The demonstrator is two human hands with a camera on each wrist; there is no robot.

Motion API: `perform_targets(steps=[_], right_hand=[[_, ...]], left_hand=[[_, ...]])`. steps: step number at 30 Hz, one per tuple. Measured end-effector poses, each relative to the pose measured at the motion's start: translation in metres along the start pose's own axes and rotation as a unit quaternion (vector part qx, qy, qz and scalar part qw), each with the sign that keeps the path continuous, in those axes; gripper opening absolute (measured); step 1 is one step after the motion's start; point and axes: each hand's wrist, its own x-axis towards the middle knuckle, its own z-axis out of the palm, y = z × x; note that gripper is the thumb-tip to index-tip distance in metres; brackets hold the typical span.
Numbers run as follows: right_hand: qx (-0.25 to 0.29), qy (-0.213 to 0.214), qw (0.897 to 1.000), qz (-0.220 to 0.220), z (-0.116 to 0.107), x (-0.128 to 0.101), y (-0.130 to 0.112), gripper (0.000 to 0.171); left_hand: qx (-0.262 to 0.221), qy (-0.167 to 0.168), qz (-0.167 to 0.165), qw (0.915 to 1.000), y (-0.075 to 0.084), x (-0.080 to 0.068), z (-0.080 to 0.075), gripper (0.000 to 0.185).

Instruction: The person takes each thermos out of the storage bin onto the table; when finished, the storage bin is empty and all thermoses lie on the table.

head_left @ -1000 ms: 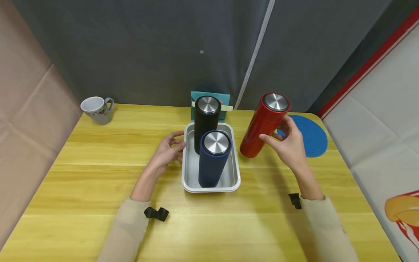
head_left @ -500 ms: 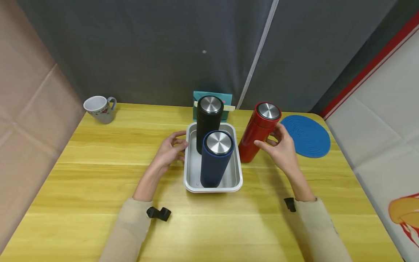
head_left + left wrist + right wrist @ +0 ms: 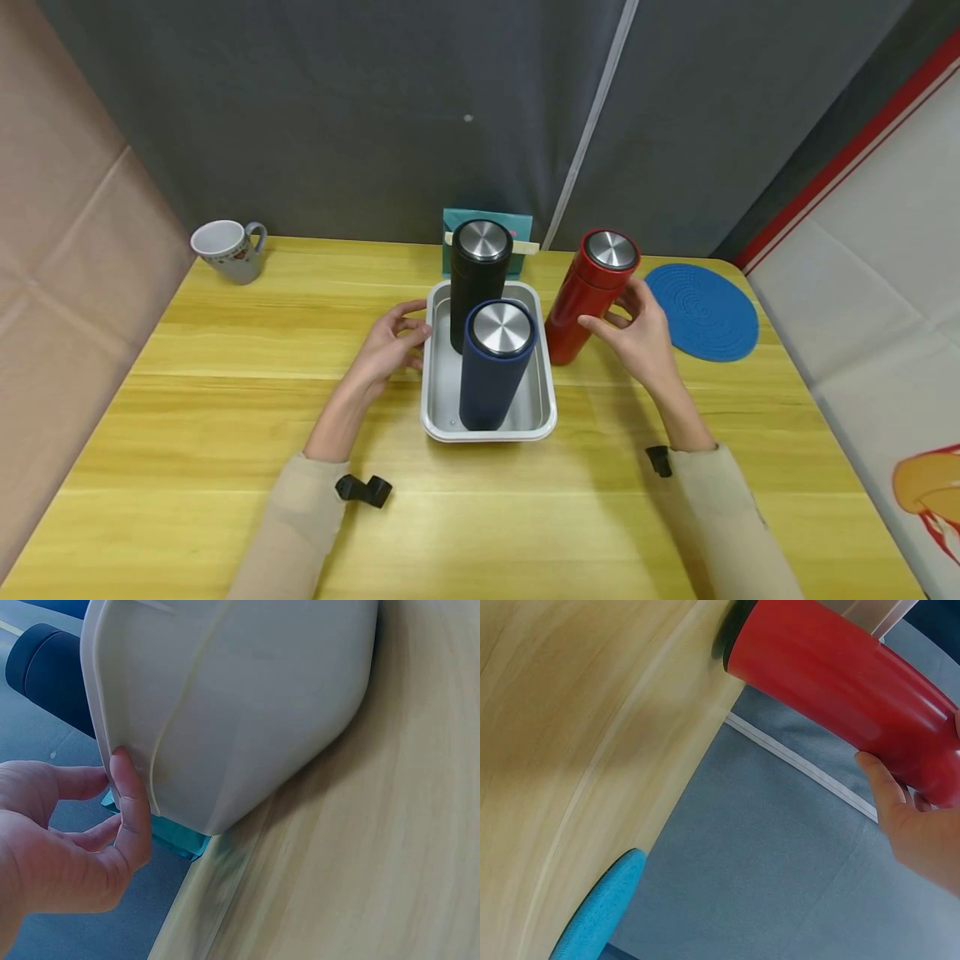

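Note:
A silvery tray [image 3: 442, 429] sits on the wooden table, with a black thermos [image 3: 474, 287] and a dark blue thermos [image 3: 491, 387] upright inside, the blue one nearer me. My left hand [image 3: 388, 346] holds the tray's left rim; in the left wrist view its fingers [image 3: 131, 802] bend around the rim, one tip against the outer wall. A red thermos with a steel lid [image 3: 581, 304] stands close beside the tray's right rim. My right hand [image 3: 637, 333] grips its upper part from the right. In the right wrist view, the red thermos [image 3: 840, 675] has its base at the tabletop.
A patterned mug [image 3: 234, 254] stands at the table's back left corner. A round blue mat [image 3: 705, 312] lies to the right of my right hand. Behind the black thermos is a teal box [image 3: 517, 229], partly hidden, against the grey curtain [image 3: 337, 125].
My right hand has brought the red thermos left and closer to the tray, and its tilt has lessened a little. The left hand has stayed at the tray's rim.

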Motion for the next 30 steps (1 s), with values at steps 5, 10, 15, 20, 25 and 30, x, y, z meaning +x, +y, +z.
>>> perform_targets(steps=[5,10,15,20,25,30], right_hand=[[0.002,-0.002,1.0,0.008,0.0011,0.0013,-0.0017,0.065],[0.004,-0.002,1.0,0.012,0.003,0.003,-0.0004,0.066],[0.005,-0.003,1.0,0.01,0.0041,0.0038,-0.0001,0.066],[0.002,-0.005,1.0,0.01,0.0044,0.0038,-0.0002,0.066],[0.003,-0.006,1.0,0.01,0.0045,0.0037,0.0007,0.066],[0.007,-0.011,1.0,0.01,0.0049,0.0022,0.0022,0.067]], left_hand=[[0.0,0.001,0.001,1.0,0.0007,-0.0009,-0.0009,0.049],[0.0,0.002,0.0,1.0,0.0012,-0.0021,-0.0005,0.049],[0.0,0.004,-0.001,1.0,0.0022,-0.0023,0.0004,0.049],[0.003,0.005,-0.002,1.0,0.003,-0.0023,0.0004,0.048],[0.004,0.001,0.001,1.0,0.0034,-0.0028,0.001,0.048],[0.002,0.001,-0.001,1.0,0.002,-0.0019,0.0004,0.049]])
